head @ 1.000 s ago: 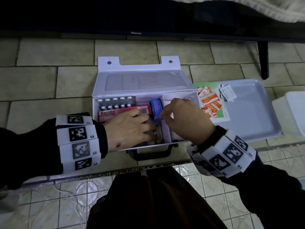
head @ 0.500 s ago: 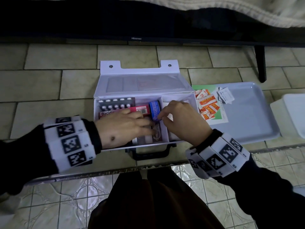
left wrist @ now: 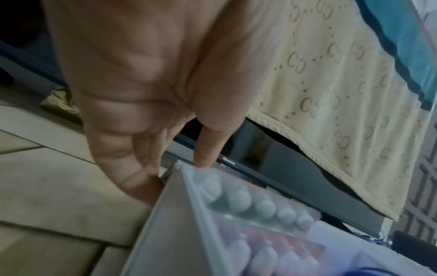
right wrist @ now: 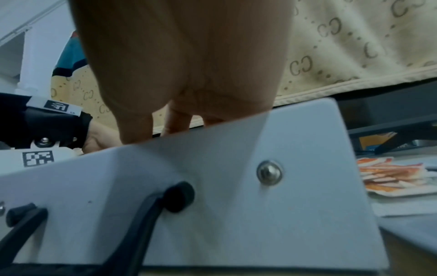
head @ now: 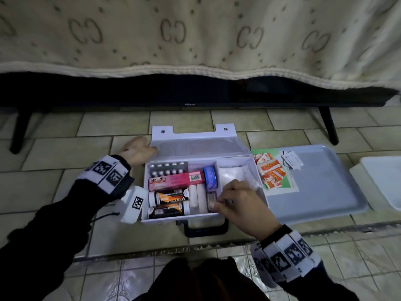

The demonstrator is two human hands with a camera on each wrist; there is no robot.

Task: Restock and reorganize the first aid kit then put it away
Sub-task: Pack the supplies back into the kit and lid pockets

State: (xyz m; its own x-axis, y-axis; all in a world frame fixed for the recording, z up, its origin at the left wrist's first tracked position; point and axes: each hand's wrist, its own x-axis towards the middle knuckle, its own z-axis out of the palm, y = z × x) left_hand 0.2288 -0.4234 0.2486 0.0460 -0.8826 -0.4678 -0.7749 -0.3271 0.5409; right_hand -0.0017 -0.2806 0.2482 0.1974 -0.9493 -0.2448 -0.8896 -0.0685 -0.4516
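Note:
The white first aid kit point(head: 259, 187) lies open on the tiled ledge, its lid point(head: 193, 146) leaning back. Inside are a blister pack point(head: 167, 168), a pink Bacidin box point(head: 175, 183), a blue tin point(head: 210, 177), two dark bottles point(head: 168, 197), white rolls point(head: 196, 198) and a white pouch point(head: 234, 174). My left hand point(head: 149, 148) pinches the lid's left edge at the back corner, thumb point(left wrist: 205, 160) on top. My right hand point(head: 217, 203) reaches into the kit's front by the divider, fingers curled on a small flat packet point(head: 211, 197). The kit's front wall point(right wrist: 212, 186) hides those fingertips.
A pale tray point(head: 321, 187) lies right of the kit with orange sachets point(head: 271, 172) and a white wipe packet point(head: 291, 158) on it. A white tub point(head: 382, 181) stands further right. A TV point(head: 191, 92) under a beige cloth point(head: 195, 35) stands close behind the kit.
My left hand left the kit's inside and moved up to the lid's left edge, uncovering the bottles and rolls. My right hand slid toward the kit's front. The head view tilted up.

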